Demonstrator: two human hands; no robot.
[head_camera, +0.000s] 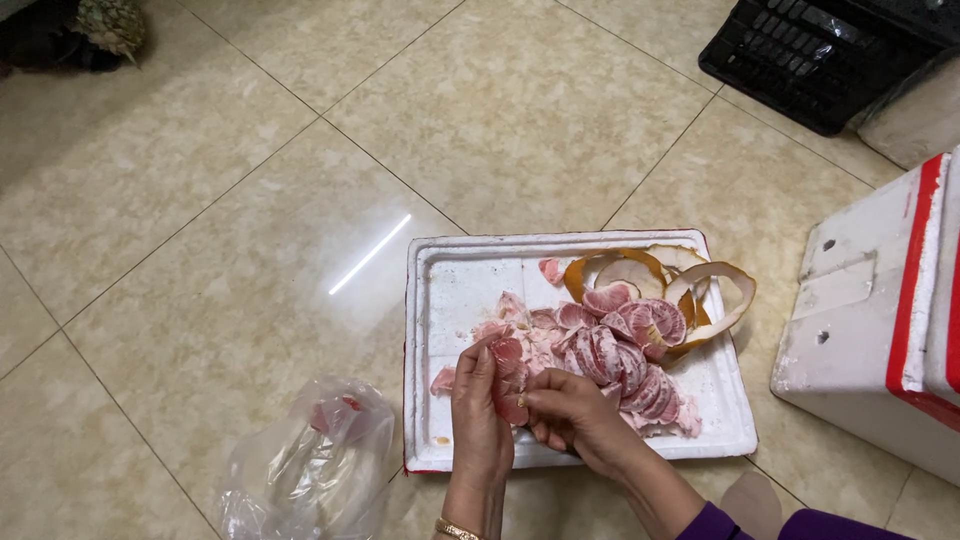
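Both hands grasp one pink pomelo segment (508, 378), pinched between them above the near part of the white foam tray (450, 270). Left hand (480, 415) stands upright, fingers flat along the segment's left side, thumb side against it. Right hand (570, 412) clenches in from the right, fingertips pinching the segment's lower edge. Gold bracelet (455, 529) on the left wrist, purple sleeve (720, 525) on the right arm. Just beyond the grip, right of it: pile of peeled pink segments (615, 355) in the tray. Farther past that, curled orange-white peel (700, 290) at the tray's far right corner. Left of the grip and nearer, on the tile floor: clear plastic bag (310, 460). Well right of the grip: white foam box with red trim (880, 310). Far beyond, right: black crate (800, 55).
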